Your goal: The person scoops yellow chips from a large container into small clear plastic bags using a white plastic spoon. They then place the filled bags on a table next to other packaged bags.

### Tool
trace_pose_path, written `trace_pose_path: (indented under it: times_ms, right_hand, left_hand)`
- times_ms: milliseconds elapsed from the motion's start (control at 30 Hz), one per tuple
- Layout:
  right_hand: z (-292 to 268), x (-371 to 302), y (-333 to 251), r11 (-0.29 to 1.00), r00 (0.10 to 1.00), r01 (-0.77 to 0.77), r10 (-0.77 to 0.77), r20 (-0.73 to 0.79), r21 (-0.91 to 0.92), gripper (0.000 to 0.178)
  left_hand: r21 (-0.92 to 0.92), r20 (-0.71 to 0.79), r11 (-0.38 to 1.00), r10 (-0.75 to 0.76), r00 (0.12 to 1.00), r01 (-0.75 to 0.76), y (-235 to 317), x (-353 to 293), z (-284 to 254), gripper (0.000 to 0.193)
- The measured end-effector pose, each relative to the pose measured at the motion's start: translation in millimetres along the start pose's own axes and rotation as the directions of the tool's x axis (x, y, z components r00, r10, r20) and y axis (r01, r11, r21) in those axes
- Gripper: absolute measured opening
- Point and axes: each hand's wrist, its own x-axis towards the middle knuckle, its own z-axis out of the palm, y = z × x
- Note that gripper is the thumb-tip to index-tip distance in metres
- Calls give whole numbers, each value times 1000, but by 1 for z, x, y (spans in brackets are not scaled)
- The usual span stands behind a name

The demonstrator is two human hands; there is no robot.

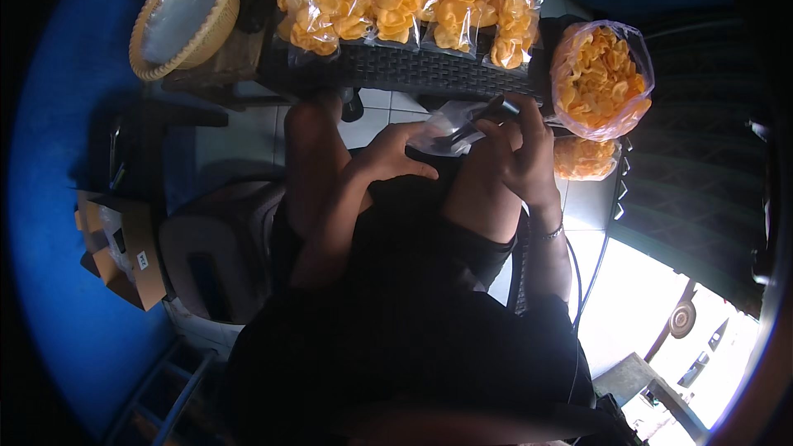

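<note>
A clear plastic bag [450,125] hangs over my lap between my two hands, just short of the dark woven table. My left hand [395,154] has its fingertips at the bag's left side, with the thumb stretched well apart. My right hand [526,157] grips the bag's right end, where a greyish, shiny part shows between the fingers; its exact form is hard to make out. No chips can be seen inside this bag. Several clear packets of orange chips [392,4] lie in a row on the table ahead.
A large open bag of orange chips [601,78] stands at the right, above another chip bag [585,157]. At the far left, a woven basket [223,12] holds clear plastic. Below it are a cardboard box [149,252] and a dark rounded seat [219,239]. A cable [581,285] runs beside my right arm.
</note>
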Motion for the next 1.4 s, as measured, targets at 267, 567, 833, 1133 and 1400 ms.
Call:
trace_pose_path:
  times_ms: [267,567,833,1133,1400]
  right_hand:
    - [-2,0,-8,998,994,-48,44,102,37,33]
    - [4,5,-12,989,979,137,-126,161,-60,33]
    - [10,7,-8,992,982,81,-62,179,-101,33]
    - [-18,10,7,955,957,-247,212,199,168,17]
    - [-23,7,14,992,997,-60,54,54,114,31]
  left_hand:
    - [69,-90,998,7,996,-1,7,0,19,42]
    - [-54,-157,998,-38,987,30,8,-3,23,38]
    - [-206,-147,979,-33,989,2,5,-4,24,39]
    - [-189,-21,970,-160,987,154,9,-2,14,46]
    - [-59,-22,979,-195,981,193,5,1,14,42]
